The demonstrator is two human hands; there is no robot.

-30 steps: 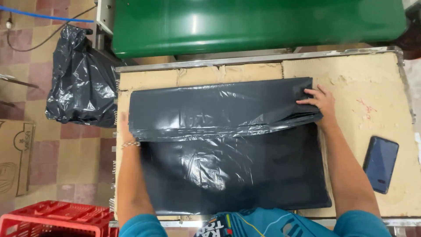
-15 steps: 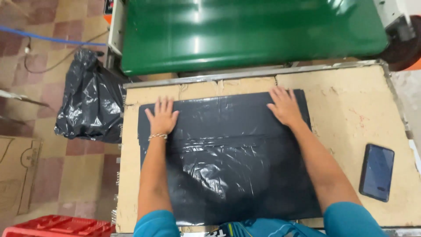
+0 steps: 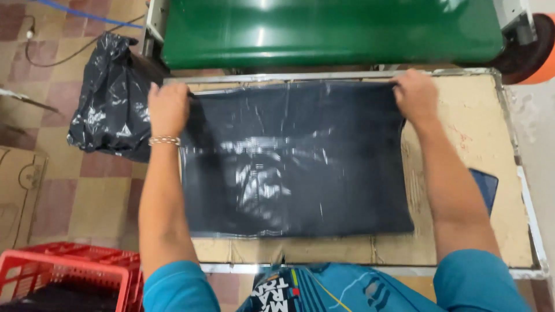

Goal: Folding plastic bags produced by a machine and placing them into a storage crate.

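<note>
A flat dark grey plastic bag (image 3: 295, 162) lies spread on a worn cardboard-topped table (image 3: 462, 231). My left hand (image 3: 167, 108) grips the bag's far left corner, and a beaded bracelet is on that wrist. At the far right corner my right hand (image 3: 415, 95) pinches the bag's edge. Both hands hold the far edge close to a green machine (image 3: 329, 29) at the back of the table.
A stuffed black plastic bag (image 3: 113, 98) sits on the tiled floor to the left. A red crate (image 3: 63, 274) stands at the lower left, beside a cardboard box (image 3: 14, 190). A dark phone (image 3: 484, 188) lies on the table under my right forearm.
The folded-over bag has been spread flat. Both hands moved from pressing on its top to gripping the far corners, and the bag now lies nearer the green machine.
</note>
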